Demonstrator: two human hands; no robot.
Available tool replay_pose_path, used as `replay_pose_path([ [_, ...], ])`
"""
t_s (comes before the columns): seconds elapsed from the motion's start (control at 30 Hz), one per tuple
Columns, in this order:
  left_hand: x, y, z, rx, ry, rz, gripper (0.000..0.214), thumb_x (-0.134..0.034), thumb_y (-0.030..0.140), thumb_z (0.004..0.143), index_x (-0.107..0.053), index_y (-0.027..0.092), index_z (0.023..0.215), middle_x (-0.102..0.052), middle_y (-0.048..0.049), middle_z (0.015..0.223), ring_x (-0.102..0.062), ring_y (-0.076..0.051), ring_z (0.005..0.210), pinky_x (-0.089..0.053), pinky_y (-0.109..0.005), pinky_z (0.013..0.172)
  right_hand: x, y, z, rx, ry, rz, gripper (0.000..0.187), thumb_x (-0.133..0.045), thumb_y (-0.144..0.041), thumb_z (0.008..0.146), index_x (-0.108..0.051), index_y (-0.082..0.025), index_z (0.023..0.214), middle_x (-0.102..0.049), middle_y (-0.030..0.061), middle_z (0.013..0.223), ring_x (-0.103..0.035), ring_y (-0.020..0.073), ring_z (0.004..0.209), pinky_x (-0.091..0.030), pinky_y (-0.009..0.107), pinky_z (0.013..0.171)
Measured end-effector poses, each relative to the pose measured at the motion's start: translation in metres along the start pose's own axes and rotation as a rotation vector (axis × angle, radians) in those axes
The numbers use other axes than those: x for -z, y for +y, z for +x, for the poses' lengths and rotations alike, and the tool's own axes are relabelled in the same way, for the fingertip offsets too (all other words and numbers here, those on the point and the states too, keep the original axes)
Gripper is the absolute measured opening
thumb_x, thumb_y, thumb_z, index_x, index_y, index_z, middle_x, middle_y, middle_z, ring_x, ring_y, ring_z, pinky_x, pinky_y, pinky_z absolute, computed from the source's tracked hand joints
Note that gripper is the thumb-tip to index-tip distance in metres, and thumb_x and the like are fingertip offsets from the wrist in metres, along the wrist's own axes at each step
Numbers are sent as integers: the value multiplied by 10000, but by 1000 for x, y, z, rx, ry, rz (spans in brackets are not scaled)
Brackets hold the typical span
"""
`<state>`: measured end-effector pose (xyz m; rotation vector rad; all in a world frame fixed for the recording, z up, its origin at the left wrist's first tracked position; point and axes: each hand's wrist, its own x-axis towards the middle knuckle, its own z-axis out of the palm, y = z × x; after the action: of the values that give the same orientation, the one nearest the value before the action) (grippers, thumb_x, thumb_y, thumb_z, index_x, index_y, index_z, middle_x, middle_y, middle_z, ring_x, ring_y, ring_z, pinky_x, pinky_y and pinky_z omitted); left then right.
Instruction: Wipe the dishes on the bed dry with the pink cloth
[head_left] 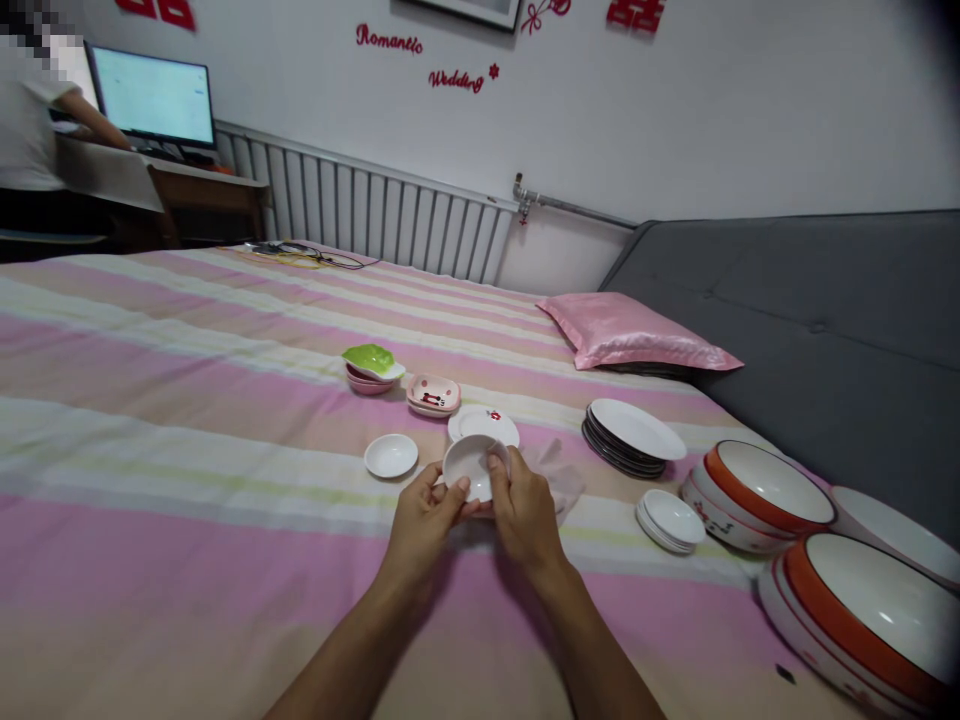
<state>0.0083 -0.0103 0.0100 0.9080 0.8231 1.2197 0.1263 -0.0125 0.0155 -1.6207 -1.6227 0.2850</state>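
Note:
A small white dish is held up between my two hands, tilted so its inside faces me. My left hand grips its left side, thumb on the inner surface. On the right side, my right hand has its thumb over the rim, fingers behind. Some thin, pale, see-through material shows beside my right hand; whether I touch it is unclear. Just behind lies a white plate with a red mark. Another small white dish lies flat to the left.
Behind stand pink square dishes and a green leaf-shaped dish on pink bowls. At right are stacked plates, small white dishes and large orange-rimmed bowls. A pink pillow lies by the grey headboard. A person sits far left.

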Motion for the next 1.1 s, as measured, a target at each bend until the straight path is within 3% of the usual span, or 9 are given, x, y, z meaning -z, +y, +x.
replay_pose_path([
  [0.33,1,0,4,-19,-140,10,486,-767,308,595,-487,171,968,-690,-29,738,-665,-169,686,-523,-303,695,0,5,2,1,25,49,333,-292,-371,925,-564,-185,880,-649,33,692,-597,172,616,-355,238,552],
  [0.5,7,2,5,-39,-111,255,391,-708,360,648,-517,151,917,-662,-25,696,-651,-170,635,-478,-247,564,2,4,1,66,6,-58,296,-297,-324,937,-561,-191,924,-668,33,735,-614,174,648,-325,233,551],
  [0.63,18,1,7,-163,-64,475,304,-614,394,737,-570,153,919,-667,-44,754,-650,-193,674,-482,-277,581,1,3,-1,149,-4,-276,223,-345,-260,915,-556,-186,909,-670,28,723,-612,178,626,-265,240,536],
  [0.77,26,-1,8,-227,27,720,256,-533,404,787,-612,160,804,-648,-33,633,-632,-200,575,-444,-279,521,0,2,-4,214,1,-377,208,-359,-244,906,-554,-178,879,-664,23,708,-596,162,591,-210,245,516],
  [0.87,26,-3,8,-188,13,635,286,-504,427,799,-581,166,713,-625,-21,550,-619,-192,514,-445,-274,491,0,1,-4,224,5,-374,210,-358,-242,908,-556,-179,876,-662,21,706,-592,156,587,-206,244,515],
  [1.1,15,-7,9,-55,-67,330,312,-579,447,744,-561,139,784,-642,-14,568,-627,-156,494,-506,-257,495,0,1,-3,158,35,-232,234,-336,-276,921,-553,-189,925,-652,13,675,-599,169,594,-272,235,534],
])
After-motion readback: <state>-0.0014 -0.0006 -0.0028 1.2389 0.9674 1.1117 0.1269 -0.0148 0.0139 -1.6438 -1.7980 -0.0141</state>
